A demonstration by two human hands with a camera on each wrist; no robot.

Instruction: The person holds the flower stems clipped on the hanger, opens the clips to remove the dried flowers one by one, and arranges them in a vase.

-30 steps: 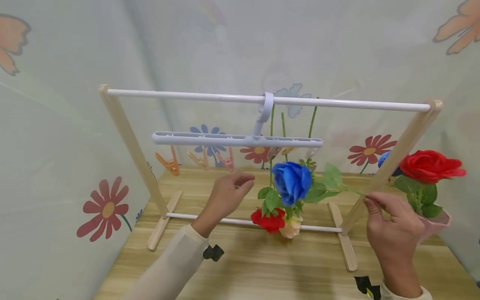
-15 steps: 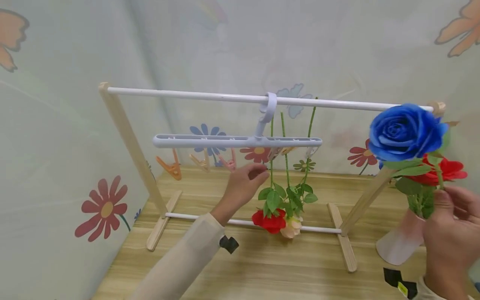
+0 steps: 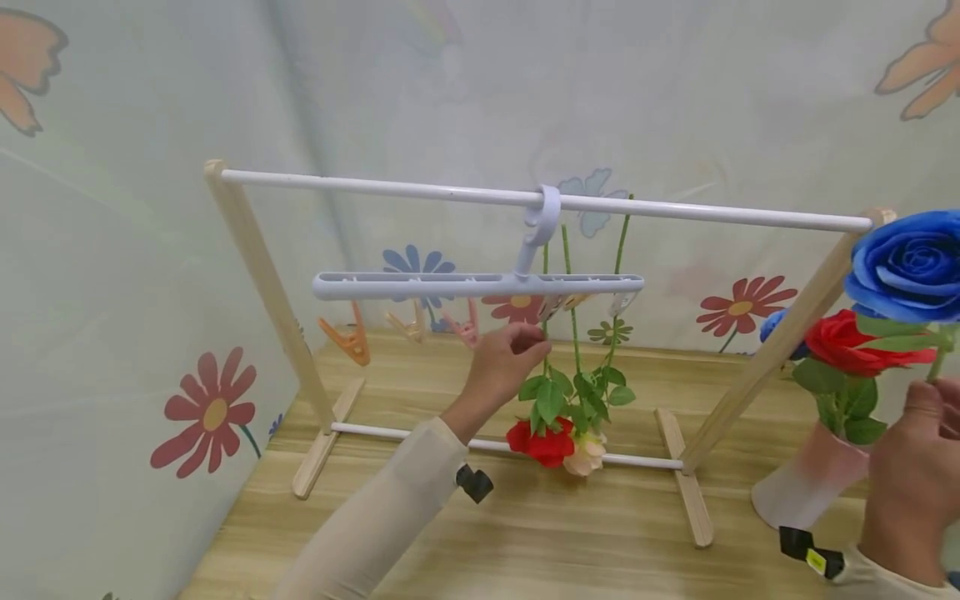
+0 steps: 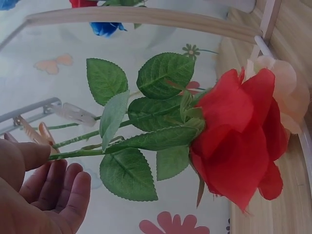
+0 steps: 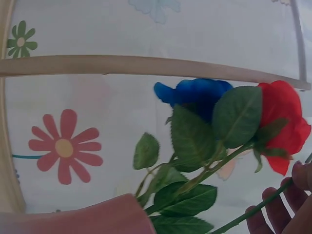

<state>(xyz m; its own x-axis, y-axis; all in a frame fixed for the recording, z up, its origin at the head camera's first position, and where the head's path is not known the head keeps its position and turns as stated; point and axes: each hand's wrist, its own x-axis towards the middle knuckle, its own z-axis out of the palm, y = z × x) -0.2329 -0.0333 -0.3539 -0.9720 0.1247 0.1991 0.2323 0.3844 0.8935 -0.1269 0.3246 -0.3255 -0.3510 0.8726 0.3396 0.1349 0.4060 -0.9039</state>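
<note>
A red rose [image 3: 543, 443] hangs head down from a clip on the lilac hanger [image 3: 420, 288], beside a pale peach rose [image 3: 587, 455]. My left hand [image 3: 501, 367] pinches the red rose's stem below the clip; the left wrist view has the thumb and fingers at the green stem [image 4: 80, 153]. At the far right, my right hand [image 3: 917, 467] holds a blue rose [image 3: 911, 267] upright by its stem, partly past the frame edge. Its stem [image 5: 253, 210] slants across the curled fingers in the right wrist view, where its bloom is out of frame.
A pink and white vase [image 3: 798, 477] with a red rose [image 3: 847, 343] and a blue one [image 3: 771, 323] stands beside the wooden rack [image 3: 772, 358]. Orange, cream and pink clothespins [image 3: 465, 325] hang on the hanger's left half. A white rail [image 3: 375, 432] runs low across the rack.
My right hand has carried the blue rose from the hanging flowers to the far right, turning its bloom upright. The left hand has moved right and up to the red rose's stem.
</note>
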